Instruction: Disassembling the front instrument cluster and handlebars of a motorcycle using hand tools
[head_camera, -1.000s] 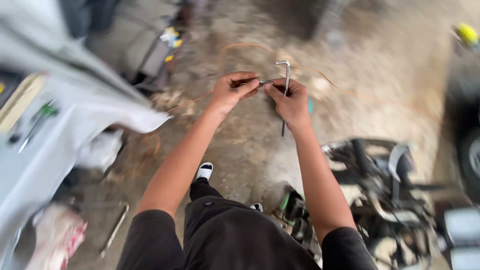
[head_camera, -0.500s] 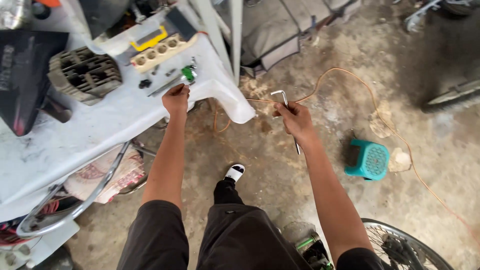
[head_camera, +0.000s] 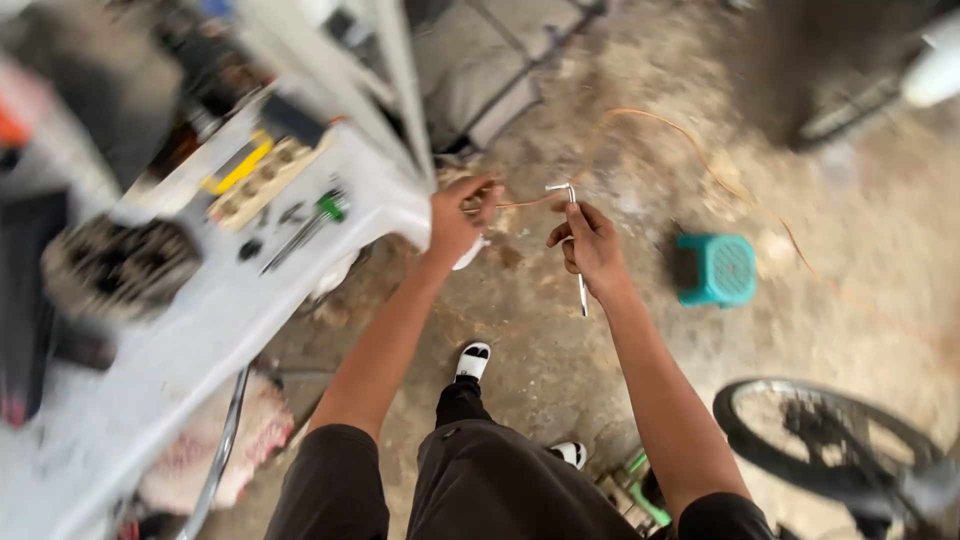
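The left hand (head_camera: 457, 215) is coming back from the white table (head_camera: 215, 330), fingers curled, while the right hand (head_camera: 590, 245) is gripping the bent silver metal key (head_camera: 577, 250), pointing down.

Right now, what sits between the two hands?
In the head view, only a thin orange wire spans the gap from the left hand towards the bent metal key in the right hand; bare concrete floor lies below.

left hand (head_camera: 458, 218) off white table (head_camera: 200, 330), back beside L-shaped key (head_camera: 574, 240)
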